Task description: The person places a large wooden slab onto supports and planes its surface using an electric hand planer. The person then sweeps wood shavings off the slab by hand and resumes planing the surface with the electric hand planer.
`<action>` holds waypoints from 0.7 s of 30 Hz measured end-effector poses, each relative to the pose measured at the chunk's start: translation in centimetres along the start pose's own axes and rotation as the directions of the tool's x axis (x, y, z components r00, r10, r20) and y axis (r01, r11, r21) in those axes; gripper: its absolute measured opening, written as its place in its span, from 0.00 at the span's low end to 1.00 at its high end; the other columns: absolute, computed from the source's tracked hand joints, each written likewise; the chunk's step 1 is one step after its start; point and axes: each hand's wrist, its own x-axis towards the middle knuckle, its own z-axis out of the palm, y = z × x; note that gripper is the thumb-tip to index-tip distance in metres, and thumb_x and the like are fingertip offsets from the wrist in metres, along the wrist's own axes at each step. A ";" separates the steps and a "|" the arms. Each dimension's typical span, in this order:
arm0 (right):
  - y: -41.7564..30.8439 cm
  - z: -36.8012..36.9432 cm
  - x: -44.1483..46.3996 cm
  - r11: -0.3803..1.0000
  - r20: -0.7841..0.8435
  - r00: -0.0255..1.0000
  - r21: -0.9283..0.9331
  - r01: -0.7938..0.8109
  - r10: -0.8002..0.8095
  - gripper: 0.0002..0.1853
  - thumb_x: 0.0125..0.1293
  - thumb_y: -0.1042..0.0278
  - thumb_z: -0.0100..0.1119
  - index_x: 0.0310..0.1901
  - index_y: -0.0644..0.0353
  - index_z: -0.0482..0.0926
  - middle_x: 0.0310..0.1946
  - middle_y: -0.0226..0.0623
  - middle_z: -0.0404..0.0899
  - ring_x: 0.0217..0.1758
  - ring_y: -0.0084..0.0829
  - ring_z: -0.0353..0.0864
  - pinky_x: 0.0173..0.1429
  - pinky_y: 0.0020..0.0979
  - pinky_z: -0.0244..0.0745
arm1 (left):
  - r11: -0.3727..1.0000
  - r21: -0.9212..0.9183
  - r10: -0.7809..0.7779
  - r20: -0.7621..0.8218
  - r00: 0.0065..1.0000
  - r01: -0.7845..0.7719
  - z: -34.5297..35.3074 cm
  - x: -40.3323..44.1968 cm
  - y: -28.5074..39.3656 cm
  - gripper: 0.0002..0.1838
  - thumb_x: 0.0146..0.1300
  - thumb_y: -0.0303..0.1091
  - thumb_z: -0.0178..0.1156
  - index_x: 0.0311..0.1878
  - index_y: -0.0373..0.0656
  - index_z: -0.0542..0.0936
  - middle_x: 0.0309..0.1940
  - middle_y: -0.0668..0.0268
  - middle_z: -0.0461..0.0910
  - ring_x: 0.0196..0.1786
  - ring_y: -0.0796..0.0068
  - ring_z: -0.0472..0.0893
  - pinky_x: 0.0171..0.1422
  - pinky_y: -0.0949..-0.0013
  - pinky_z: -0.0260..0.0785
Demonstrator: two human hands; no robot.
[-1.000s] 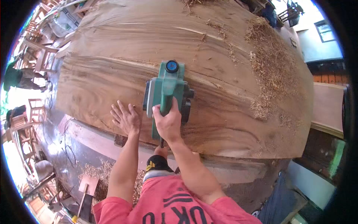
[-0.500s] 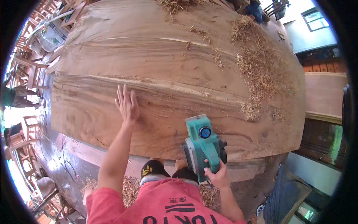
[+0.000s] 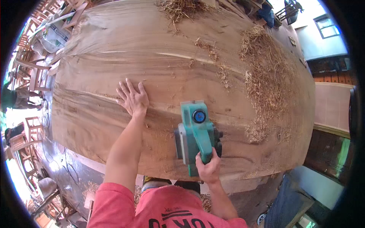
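A large brown wooden slab (image 3: 95, 127) with a wavy grain spreads out before me. My left hand (image 3: 134, 99) lies on its surface, palm down with the fingers spread, holding nothing. To the right of it, the green electric planer (image 3: 193, 133) stands on the slab, its blue-capped knob at the far end. The fingers of my right hand (image 3: 209, 166) are wrapped round the planer's rear handle. The planer's underside is hidden.
Curly wood shavings (image 3: 266, 83) lie heaped on the slab's right part, with another pile (image 3: 182, 9) at the far edge. Wooden chairs (image 3: 36, 74) and a person (image 3: 17, 98) are at the left. Cables (image 3: 68, 165) run over the floor.
The planer first came back toward my body and to the right with my right hand, then moved forward again. My left hand has shifted farther up the slab.
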 end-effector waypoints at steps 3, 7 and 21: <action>-1.6 0.4 4.0 0.955 0.075 0.955 0.052 -0.291 0.287 0.13 0.63 0.71 0.66 0.46 0.68 0.78 0.29 0.49 0.83 0.35 0.40 0.87 0.42 0.39 0.79 | 1.000 0.020 -0.001 -0.001 1.000 0.001 0.2 0.1 -0.1 0.39 0.76 0.65 0.39 0.83 0.55 0.55 0.85 0.60 0.45 0.86 0.52 0.42 0.84 0.35 0.32; -3.2 2.0 11.3 0.978 0.075 0.981 0.092 -0.185 0.179 0.13 0.63 0.69 0.65 0.46 0.67 0.79 0.31 0.51 0.85 0.38 0.45 0.89 0.43 0.40 0.80 | 1.000 0.024 0.010 -0.019 1.000 -0.009 0.8 0.2 -0.2 0.39 0.76 0.65 0.39 0.83 0.54 0.55 0.85 0.58 0.45 0.86 0.50 0.43 0.84 0.35 0.34; -2.4 2.5 10.8 0.972 0.169 0.975 0.159 -0.170 0.143 0.16 0.67 0.64 0.65 0.52 0.64 0.80 0.40 0.45 0.87 0.44 0.33 0.86 0.52 0.36 0.80 | 0.999 0.031 0.024 -0.034 0.999 -0.023 0.5 0.2 -0.3 0.39 0.76 0.65 0.42 0.83 0.54 0.57 0.85 0.57 0.47 0.86 0.49 0.44 0.83 0.32 0.38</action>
